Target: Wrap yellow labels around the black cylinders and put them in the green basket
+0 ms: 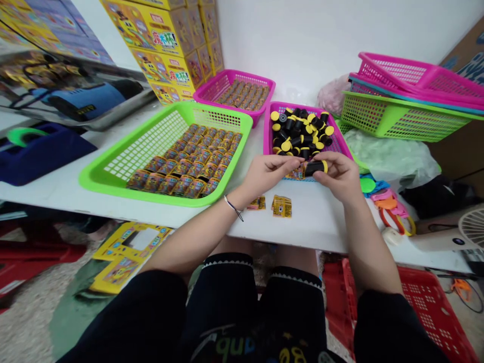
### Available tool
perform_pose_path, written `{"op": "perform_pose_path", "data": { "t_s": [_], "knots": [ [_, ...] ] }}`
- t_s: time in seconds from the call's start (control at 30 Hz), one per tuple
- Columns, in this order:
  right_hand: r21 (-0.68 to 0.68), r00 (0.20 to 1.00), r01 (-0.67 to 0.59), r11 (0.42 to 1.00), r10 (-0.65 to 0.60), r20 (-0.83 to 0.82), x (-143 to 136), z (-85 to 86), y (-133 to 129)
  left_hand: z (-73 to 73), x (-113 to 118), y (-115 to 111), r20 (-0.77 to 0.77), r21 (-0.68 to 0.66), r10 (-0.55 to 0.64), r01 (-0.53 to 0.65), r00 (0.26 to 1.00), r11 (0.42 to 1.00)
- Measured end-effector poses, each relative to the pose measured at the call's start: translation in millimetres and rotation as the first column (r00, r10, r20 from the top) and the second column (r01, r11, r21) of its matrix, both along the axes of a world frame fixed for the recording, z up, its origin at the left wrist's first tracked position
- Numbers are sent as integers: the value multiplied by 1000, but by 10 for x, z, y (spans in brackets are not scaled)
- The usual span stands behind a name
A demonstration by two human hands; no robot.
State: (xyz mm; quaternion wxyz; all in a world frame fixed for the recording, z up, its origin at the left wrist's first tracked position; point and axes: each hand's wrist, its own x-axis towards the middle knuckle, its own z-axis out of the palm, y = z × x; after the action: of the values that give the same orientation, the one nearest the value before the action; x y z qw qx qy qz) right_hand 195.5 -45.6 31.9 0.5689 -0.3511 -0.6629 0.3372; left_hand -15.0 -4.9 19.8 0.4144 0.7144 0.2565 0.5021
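Observation:
My right hand (338, 174) grips a small black cup with a yellow rim (315, 168), lying sideways between thumb and fingers. Against the cup's left end, my left hand (274, 171) pinches a printed yellow-orange sleeve (298, 172). How far the sleeve reaches over the cup is hard to see. Just behind both hands stands a pink basket (267, 136) of loose black cups with yellow ends. Below them on the table lie two small piles of flat printed sleeves (282, 206), one partly behind my left wrist.
A green basket (94, 174) at left holds rows of sleeved cups. Another pink basket (236, 75) behind it holds more. Yellow printed boxes (162, 45) are stacked at the back. To the right are stacked baskets (401, 118) and a fan (471, 227); a tape dispenser (41, 151) sits far left.

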Motion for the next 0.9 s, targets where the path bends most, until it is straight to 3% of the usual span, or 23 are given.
{"op": "perform_pose_path", "data": {
  "t_s": [0.13, 0.3, 0.43, 0.53, 0.7, 0.83, 0.9],
  "knots": [
    [10, 1000, -18, 1000, 18, 5, -8, 52, -8, -19, 17, 3, 57, -15, -50, 51, 997, 999],
    [-35, 999, 37, 999, -36, 30, -34, 55, -13, -54, 27, 3, 51, 144, 0, -8, 999, 990],
    [-87, 997, 58, 995, -53, 58, -62, 30, -7, -60, 10, 11, 0, 409, 87, -80, 996, 909],
    [-139, 991, 95, 986, -80, 107, -121, 6, -4, -60, 6, 21, -68, 529, 148, -90, 987, 844],
    [-182, 978, 196, 963, -179, 106, -252, -63, 2, -105, 34, 30, -210, 552, 201, -54, 957, 832],
    [-190, 972, 217, 958, -195, 127, -276, -149, -9, -148, 65, 10, -173, 571, 152, -27, 973, 821],
    [-98, 962, 242, 965, -226, 151, -255, -183, -21, -165, 85, 8, -115, 512, 145, -66, 983, 857]
  ]
}}
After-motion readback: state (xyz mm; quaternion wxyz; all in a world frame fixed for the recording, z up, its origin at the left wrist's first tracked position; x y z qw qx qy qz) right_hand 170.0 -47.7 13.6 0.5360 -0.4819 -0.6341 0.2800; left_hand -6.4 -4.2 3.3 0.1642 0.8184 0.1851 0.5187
